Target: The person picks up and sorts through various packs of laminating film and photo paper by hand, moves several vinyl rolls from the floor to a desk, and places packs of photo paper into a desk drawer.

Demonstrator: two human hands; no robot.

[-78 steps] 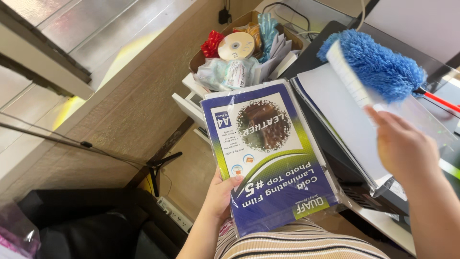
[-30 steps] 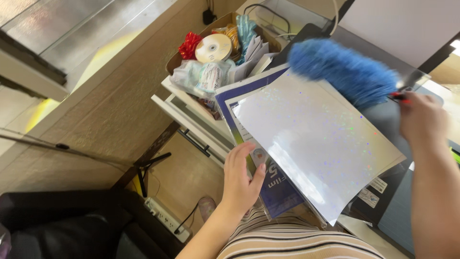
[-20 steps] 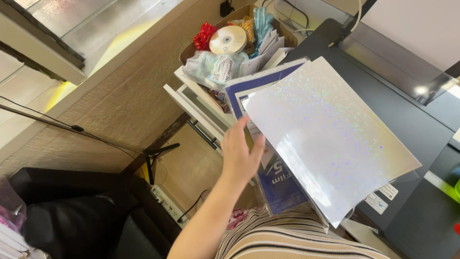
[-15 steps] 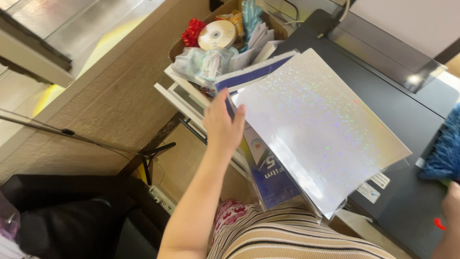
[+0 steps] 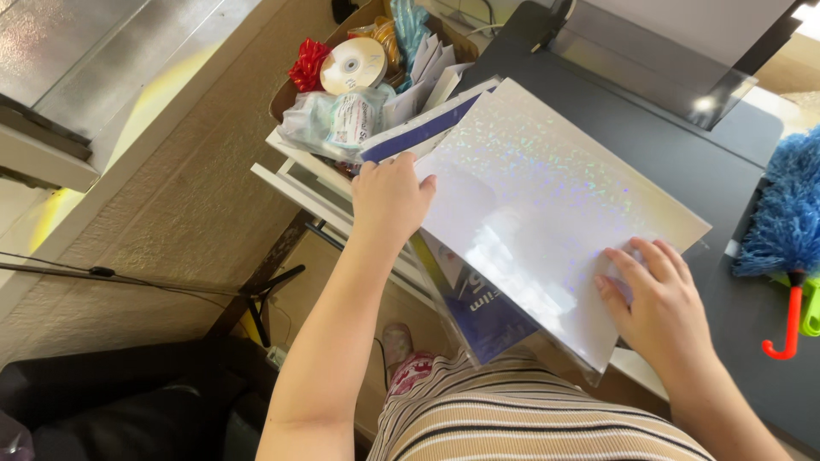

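Looking down: one head view over a lap in a striped top (image 5: pixel 530 423), low in the frame.
Surface: a black printer (image 5: pixel 649 145) fills the upper right of the frame, its flat top dark and glossy with a raised tray behind.
Shelf: a white wire-frame rack (image 5: pixel 295 183) sits left of the printer, at centre left.
Room: a tan wall panel (image 5: pixel 171 205) runs across the left half; a pale ledge (image 5: pixel 102 60) crosses the upper left; a black seat (image 5: pixel 128 393) lies in the lower left corner.
Sheet: one holographic sheet (image 5: pixel 547 205), silvery with rainbow flecks, lies tilted across the centre of the frame, over the printer's near edge.
Packet: one blue film packet (image 5: pixel 487 312) lies under the sheet, showing at its lower edge and again at its upper left.
Left hand: the left hand (image 5: pixel 391 198), curled, grips the sheet's left edge with the thumb on top and the fingers behind it.
Right hand: the right hand (image 5: pixel 658 299), fingers spread and flat, presses on the sheet's lower right corner.
Box: one cardboard box (image 5: pixel 295 90) at upper centre, on the rack.
Box contents: one disc (image 5: pixel 352 65), one red bow (image 5: pixel 309 63), one clear plastic bag (image 5: pixel 329 124), some white papers whose count I cannot tell.
Duster: one blue feather duster (image 5: pixel 790 213) with a red hooked handle lies at the right edge, well apart from the right hand.
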